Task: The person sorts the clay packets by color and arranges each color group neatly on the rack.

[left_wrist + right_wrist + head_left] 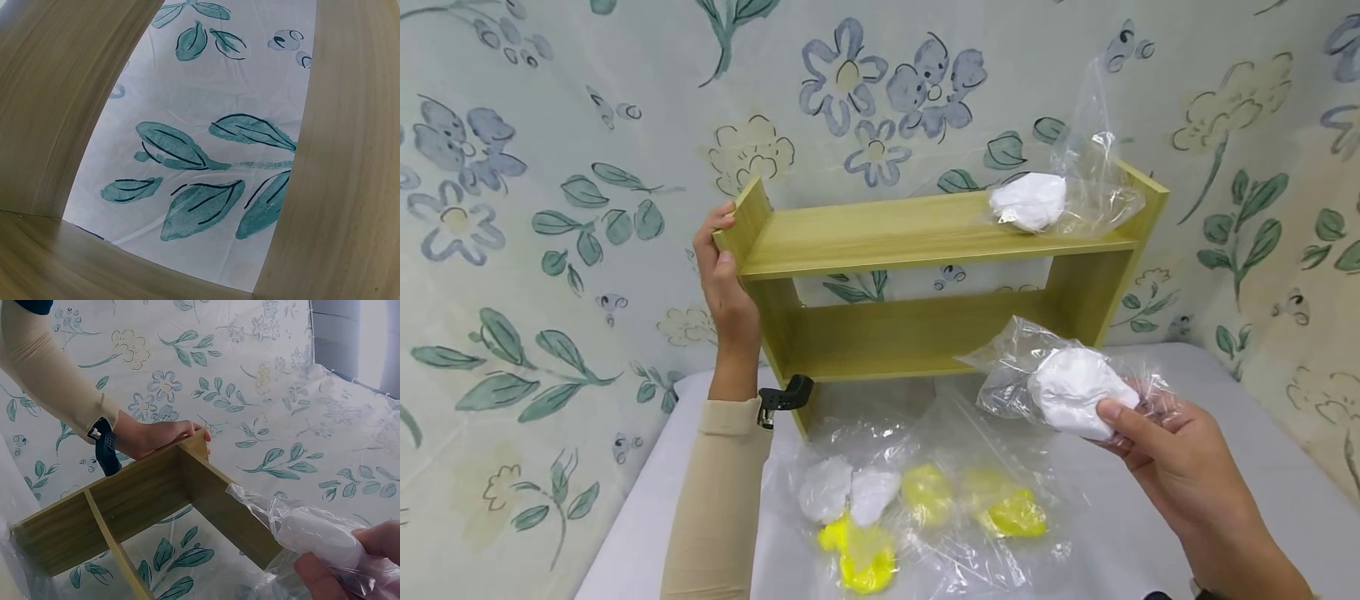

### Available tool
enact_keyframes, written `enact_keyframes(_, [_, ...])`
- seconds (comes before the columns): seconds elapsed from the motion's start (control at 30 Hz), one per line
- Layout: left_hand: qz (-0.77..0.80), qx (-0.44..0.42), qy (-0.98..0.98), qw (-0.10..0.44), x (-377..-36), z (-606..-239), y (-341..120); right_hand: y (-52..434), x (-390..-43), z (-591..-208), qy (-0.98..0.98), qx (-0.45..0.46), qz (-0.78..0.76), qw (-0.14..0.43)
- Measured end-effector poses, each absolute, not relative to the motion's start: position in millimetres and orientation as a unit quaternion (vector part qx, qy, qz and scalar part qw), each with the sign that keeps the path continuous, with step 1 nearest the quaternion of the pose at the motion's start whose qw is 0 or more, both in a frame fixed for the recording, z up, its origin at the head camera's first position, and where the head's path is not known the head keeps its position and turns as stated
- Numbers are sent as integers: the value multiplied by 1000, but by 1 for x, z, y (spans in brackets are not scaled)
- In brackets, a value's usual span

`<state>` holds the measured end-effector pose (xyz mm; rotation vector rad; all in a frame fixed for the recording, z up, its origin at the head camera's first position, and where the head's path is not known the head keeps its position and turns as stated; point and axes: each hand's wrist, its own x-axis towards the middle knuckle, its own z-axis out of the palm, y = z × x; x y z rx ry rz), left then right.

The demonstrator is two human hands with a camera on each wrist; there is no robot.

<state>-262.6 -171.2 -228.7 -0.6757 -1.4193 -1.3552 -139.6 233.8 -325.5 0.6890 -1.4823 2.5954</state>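
Two hands are at work around a small wooden shelf [925, 242] standing on a grey surface [1247, 467] against a flowered cloth backdrop [550, 208]. The left hand [724, 279] grips the shelf's raised left end panel, fingers curled over its top edge and thumb against its side; the right wrist view shows the same hold [156, 437], with a dark strap [107, 453] at the wrist and a beige sleeve [718, 500] behind it. The right hand [1172, 467] is in front of the shelf's right half and lower than its top board, pinching a clear plastic bag with a white lump inside [1071, 387] between thumb and fingers, raised off the surface. On the shelf's top board, near its right end, lies another clear bag holding a white lump [1030, 200], its loose plastic standing up. In front of the shelf, on the surface, lies a heap of clear bags: two with white lumps [848, 492] to the left, several with yellow lumps [970, 504] beside and below them.
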Motion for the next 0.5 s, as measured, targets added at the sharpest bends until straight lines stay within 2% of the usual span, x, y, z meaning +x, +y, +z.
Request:
enact_keyframes(0.33, [-564, -288, -591, 499, -262, -225, -168, 246, -130, -296, -443, 254, 858, 52])
enact_keyframes(0.5, [-559, -273, -600, 502, -258, -228, -174, 252, -124, -283, -461, 238, 852, 73])
